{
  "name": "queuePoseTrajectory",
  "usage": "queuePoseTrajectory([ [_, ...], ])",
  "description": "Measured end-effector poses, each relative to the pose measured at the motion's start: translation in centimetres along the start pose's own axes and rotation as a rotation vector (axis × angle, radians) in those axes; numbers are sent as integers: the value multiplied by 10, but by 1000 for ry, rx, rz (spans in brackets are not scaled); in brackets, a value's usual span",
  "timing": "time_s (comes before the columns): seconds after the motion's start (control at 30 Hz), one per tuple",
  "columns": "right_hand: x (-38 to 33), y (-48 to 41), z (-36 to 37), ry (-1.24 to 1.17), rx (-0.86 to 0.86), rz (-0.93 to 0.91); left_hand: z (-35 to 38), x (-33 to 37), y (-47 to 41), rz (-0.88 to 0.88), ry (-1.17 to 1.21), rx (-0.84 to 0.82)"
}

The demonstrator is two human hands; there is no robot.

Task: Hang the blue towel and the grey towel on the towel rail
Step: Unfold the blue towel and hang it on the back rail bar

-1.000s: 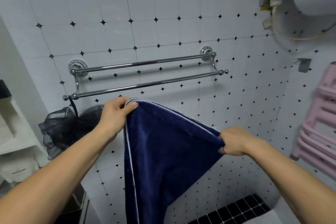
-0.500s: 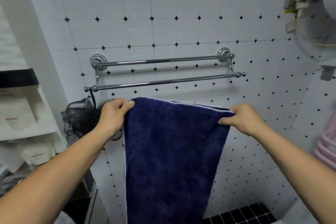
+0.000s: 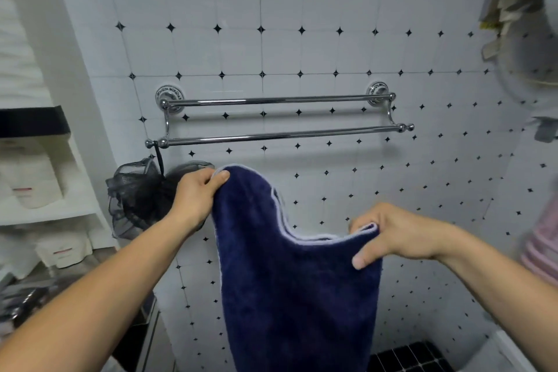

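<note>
The blue towel (image 3: 299,287) hangs in front of me, dark navy with a pale trim. My left hand (image 3: 196,196) pinches its upper left corner just below the rail. My right hand (image 3: 389,235) grips the upper right corner lower down, so the top edge sags between them. A chrome double towel rail (image 3: 280,136) is fixed to the tiled wall above the towel, both bars bare. The grey towel is not in view.
A black mesh bath sponge (image 3: 136,193) hangs from the rail's left end, behind my left hand. White shelves (image 3: 45,211) with bottles stand at the left. A pink rack (image 3: 543,241) shows at the right edge. Dark floor tiles (image 3: 407,356) lie below.
My right hand has dropped with its corner, so the towel's top edge, taut and level half a second ago, now sags. The left hand stays near the sponge.
</note>
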State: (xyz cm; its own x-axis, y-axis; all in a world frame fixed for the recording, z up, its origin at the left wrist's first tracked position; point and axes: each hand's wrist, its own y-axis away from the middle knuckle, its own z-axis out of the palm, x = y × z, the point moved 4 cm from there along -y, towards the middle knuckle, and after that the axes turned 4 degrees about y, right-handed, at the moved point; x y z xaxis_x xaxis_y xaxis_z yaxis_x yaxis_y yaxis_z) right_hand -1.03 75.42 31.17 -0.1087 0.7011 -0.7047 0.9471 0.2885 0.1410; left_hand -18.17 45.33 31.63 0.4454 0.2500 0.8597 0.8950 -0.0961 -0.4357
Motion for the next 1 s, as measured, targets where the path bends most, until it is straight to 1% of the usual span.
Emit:
queuePoseTrajectory([
  [0.03, 2, -1, -8, -15, 113, -4, 0, 0, 0, -1, 19, -1],
  [0.1, 19, 0, -46, 24, 549, 168, -1, 3, 1, 0, 37, -1],
  [0.13, 25, 3, -55, 25, 666, 276, -1, 6, 2, 2, 33, -6],
  [0.17, 27, 3, -57, -6, 676, 288, 1, 8, 3, 4, 32, -14],
  [0.2, 22, -1, -51, -28, 543, 220, 2, 10, 3, 1, 37, -14],
  [0.23, 14, -5, -36, -20, 293, 130, 2, 10, 3, -12, 51, -2],
  [0.27, 4, -3, -19, -19, 83, 67, 1, 10, 2, -32, 70, 13],
  [0.3, 3, -2, -8, -24, -16, 37, 0, 9, 1, -50, 89, 25],
  [0.33, 3, -3, -13, -18, 38, 47, -2, 10, -1, -56, 95, 31],
  [0.37, 7, -6, -27, -27, 221, 90, -3, 11, -1, -57, 81, 33],
  [0.4, 16, -6, -44, -38, 440, 168, -5, 12, 0, -49, 63, 31],
  [0.43, 22, -4, -58, -46, 600, 253, -5, 15, 0, -37, 58, 26],
  [0.47, 23, -3, -63, -56, 650, 284, -4, 16, 2, -42, 68, 19],
  [0.5, 18, -6, -61, -62, 586, 219, -2, 16, 3, -56, 85, 15],
  [0.57, 1, -11, -39, -62, 241, 16, -3, 15, 3, -75, 76, 29],
  [0.6, -5, -9, -28, -98, 143, -37, -4, 15, 2, -73, 53, 38],
  [0.63, -4, -10, -28, -105, 159, -38, -7, 14, 1, -66, 39, 48],
  [0.67, 3, -14, -38, -88, 290, 4, -11, 13, 0, -60, 37, 57],
  [0.7, 11, -14, -50, -37, 465, 86, -13, 13, 1, -54, 35, 59],
  [0.73, 20, -13, -60, 16, 590, 186, -14, 12, 2, -48, 25, 56],
  [0.77, 23, -12, -62, 29, 614, 244, -13, 11, 5, -43, 9, 45],
  [0.8, 22, -13, -57, 13, 535, 221, -10, 11, 6, -40, -7, 30],
  [0.87, 14, -12, -35, 16, 200, 69, -5, 6, 10, -44, -3, 24],
  [0.9, 6, -7, -24, -17, 76, 1, -4, 6, 11, -54, 17, 29],
  [0.93, 3, -5, -19, -47, 31, -38, -5, 7, 12, -69, 34, 40],
  [0.97, 5, -7, -23, -74, 95, -33, -6, 7, 13, -83, 47, 52],
  [1.0, 13, -12, -34, -65, 245, 23, -7, 8, 13, -93, 57, 56],
])
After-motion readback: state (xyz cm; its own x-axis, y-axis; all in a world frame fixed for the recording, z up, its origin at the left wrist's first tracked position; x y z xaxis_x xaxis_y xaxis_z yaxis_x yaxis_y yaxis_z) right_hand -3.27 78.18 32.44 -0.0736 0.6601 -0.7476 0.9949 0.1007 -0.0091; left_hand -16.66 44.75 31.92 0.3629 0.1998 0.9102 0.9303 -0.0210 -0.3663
